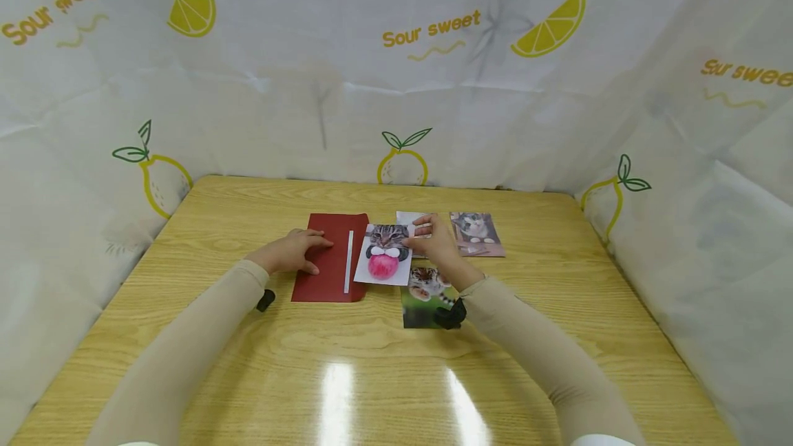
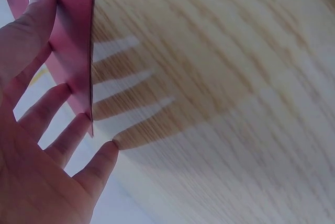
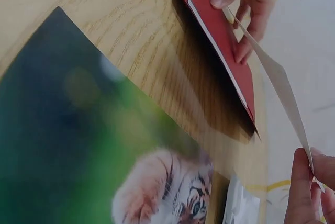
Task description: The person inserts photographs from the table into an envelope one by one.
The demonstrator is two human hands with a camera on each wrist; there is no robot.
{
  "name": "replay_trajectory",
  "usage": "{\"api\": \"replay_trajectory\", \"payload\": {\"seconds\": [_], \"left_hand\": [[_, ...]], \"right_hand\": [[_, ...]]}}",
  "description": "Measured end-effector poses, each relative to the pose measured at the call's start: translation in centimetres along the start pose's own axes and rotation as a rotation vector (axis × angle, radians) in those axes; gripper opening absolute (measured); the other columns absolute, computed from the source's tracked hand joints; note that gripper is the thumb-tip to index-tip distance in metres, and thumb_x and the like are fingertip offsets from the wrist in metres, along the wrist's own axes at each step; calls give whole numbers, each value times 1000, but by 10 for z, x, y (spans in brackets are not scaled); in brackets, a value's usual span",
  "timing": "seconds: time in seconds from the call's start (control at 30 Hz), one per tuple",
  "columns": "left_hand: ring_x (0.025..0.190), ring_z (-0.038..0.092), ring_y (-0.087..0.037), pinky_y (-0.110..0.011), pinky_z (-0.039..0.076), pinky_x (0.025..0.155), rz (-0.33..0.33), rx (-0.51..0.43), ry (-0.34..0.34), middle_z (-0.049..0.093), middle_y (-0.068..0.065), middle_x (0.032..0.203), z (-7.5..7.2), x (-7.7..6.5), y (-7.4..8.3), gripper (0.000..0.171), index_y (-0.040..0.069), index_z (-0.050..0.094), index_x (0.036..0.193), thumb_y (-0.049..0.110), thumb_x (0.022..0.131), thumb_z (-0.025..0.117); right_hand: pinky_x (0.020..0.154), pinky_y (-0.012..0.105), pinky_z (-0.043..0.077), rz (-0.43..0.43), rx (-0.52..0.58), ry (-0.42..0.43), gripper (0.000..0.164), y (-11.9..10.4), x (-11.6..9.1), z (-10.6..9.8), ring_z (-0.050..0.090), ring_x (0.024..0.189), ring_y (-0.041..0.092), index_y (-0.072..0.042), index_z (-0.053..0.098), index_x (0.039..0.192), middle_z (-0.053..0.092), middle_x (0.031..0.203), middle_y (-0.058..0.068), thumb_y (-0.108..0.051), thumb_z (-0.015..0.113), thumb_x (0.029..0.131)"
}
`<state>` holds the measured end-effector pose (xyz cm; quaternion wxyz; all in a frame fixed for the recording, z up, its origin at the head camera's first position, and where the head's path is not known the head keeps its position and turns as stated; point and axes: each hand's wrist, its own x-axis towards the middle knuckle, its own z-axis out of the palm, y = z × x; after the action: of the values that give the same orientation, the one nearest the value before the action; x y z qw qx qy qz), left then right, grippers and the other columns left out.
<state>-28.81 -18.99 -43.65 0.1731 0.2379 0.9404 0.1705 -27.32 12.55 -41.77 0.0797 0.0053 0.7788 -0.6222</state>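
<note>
My left hand (image 1: 294, 251) rests with spread fingers on a red envelope (image 1: 331, 277), which has a white strip along its right side. In the left wrist view, the fingertips (image 2: 62, 89) lie at the envelope's edge. Between thumb and fingers, my right hand (image 1: 436, 243) pinches the right edge of a photo card (image 1: 384, 263) showing a tabby cat and a pink pompom. This card is lifted and tilted, its left edge overlapping the envelope's right side in the head view. The right wrist view shows the held card (image 3: 282, 85) nearly edge-on.
A tiger photo card (image 1: 416, 314) lies below the right wrist, partly covered by a black item (image 1: 451, 315). Farther back are a grey-and-white cat card (image 1: 477, 234) and another card (image 1: 407, 216), mostly hidden by my right hand. White printed cloth (image 1: 310, 109) encloses the wooden table (image 1: 260, 363).
</note>
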Motion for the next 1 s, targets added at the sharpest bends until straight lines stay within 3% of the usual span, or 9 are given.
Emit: {"api": "replay_trajectory", "payload": {"seconds": [0.13, 0.43, 0.87, 1.0], "left_hand": [[139, 25, -47, -53, 35, 109, -1, 8, 1, 29, -21, 155, 0, 0, -1, 61, 10, 50, 142, 21, 86, 74], [139, 25, -48, -54, 35, 109, 9, 25, 1, 30, -22, 155, 1, 2, -3, 61, 11, 50, 141, 22, 86, 74], [138, 25, -48, -55, 35, 109, 3, 33, -5, 30, -22, 154, 1, 2, -2, 61, 11, 50, 141, 23, 86, 74], [138, 25, -48, -55, 35, 109, 1, 30, -6, 30, -22, 154, 1, 2, -2, 61, 11, 50, 141, 24, 86, 73]], "right_hand": [[81, 39, 55, -15, -15, -9, 43, 2, 3, 8, 57, 87, 27, -3, 47, 120, 48, 109, 18, -1, 72, 85], [75, 36, 54, 39, -107, 11, 43, 1, 5, 25, 54, 80, 22, -1, 48, 122, 50, 103, 13, 1, 70, 85], [73, 38, 52, 5, -119, -9, 44, 0, 1, 30, 52, 80, 23, -2, 48, 122, 51, 105, 17, 2, 71, 85], [78, 42, 54, 12, -104, -14, 45, -1, 0, 31, 53, 78, 21, 0, 48, 124, 50, 103, 15, 2, 70, 85]]}}
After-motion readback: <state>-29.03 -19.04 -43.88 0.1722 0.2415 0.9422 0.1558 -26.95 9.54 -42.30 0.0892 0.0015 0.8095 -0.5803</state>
